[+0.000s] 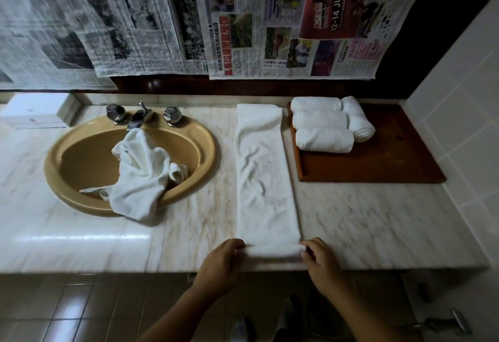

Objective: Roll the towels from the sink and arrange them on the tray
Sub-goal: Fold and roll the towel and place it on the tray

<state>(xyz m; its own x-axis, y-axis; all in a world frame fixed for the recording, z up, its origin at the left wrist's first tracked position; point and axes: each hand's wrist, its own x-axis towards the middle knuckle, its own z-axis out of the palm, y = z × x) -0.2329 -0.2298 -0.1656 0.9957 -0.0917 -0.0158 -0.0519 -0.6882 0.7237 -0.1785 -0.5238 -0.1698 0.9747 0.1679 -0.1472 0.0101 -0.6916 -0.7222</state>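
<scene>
A white towel point(263, 174) lies folded into a long strip on the marble counter, running from the back wall toward me. Its near end is rolled into a small tube at the counter's front edge. My left hand point(221, 263) grips the left end of that roll and my right hand point(321, 260) pinches the right end. Crumpled white towels point(140, 174) lie in the tan sink point(67, 152), spilling over its front rim. A brown wooden tray point(378, 163) at the back right holds several rolled white towels point(324, 128).
A chrome faucet point(139, 117) with two knobs stands behind the sink. Newspaper sheets point(243, 23) hang over the wall behind the counter. A white tiled wall point(464, 104) bounds the counter on the right. A tiled floor lies below the counter's front edge.
</scene>
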